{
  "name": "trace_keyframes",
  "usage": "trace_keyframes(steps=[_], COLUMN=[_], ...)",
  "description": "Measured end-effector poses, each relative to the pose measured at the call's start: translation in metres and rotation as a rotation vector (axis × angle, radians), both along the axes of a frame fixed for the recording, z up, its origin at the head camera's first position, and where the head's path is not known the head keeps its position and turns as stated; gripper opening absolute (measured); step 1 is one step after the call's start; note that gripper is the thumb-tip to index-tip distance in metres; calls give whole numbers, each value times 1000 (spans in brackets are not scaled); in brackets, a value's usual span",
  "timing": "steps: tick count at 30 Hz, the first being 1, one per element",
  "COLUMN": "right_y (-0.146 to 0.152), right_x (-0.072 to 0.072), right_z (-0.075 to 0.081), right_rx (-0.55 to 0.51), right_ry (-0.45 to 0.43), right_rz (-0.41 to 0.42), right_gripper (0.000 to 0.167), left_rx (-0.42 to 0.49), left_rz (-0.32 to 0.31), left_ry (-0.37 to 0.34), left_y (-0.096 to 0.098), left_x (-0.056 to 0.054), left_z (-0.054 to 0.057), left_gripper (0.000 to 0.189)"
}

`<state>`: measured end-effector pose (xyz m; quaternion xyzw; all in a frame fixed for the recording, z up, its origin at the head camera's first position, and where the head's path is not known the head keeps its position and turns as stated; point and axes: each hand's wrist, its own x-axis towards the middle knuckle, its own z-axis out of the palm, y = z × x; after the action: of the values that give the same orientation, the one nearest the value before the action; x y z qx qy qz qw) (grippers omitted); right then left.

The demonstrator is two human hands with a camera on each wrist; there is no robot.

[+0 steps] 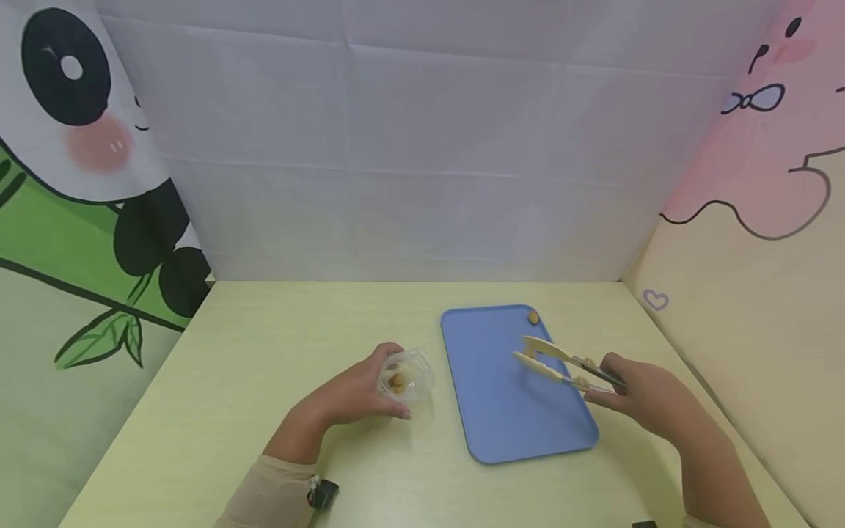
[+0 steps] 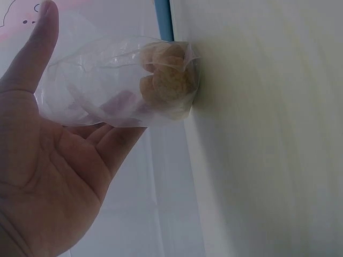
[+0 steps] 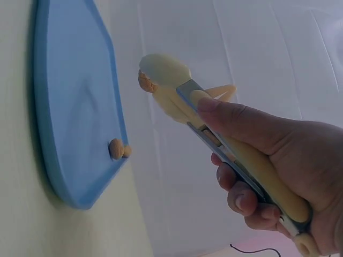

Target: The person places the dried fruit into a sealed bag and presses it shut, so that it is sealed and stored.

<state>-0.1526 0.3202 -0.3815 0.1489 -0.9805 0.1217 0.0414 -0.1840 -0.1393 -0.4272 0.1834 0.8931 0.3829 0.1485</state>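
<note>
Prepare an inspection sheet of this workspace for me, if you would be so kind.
Surface: pale yellow table.
Job's things: blue tray with at least one round brown piece near its far right corner; clear bag with more brown pieces inside; tongs over the tray, another piece at their tips.
Clutter: nothing seen.
Hands: left hand curved round the bag; right hand gripping the tongs.
Cables: nothing seen.
Surroundings: white sheet behind, cartoon figures on both sides.
</note>
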Motion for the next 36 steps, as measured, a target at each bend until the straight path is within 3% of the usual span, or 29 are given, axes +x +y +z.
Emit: trace_keyframes(steps=[13, 36], right_y=[-41, -111], right_x=[-4, -10], right_z=[26, 37], right_rx=[-69, -162], right_ry=[43, 42], right_rz=[99, 296], right_gripper=[42, 34], left_rx=[-2, 21], left_rz=[8, -3], left_ry=[1, -6], left_y=[1, 3], left_x=[4, 6], left_z=[6, 6], left_gripper=[109, 105])
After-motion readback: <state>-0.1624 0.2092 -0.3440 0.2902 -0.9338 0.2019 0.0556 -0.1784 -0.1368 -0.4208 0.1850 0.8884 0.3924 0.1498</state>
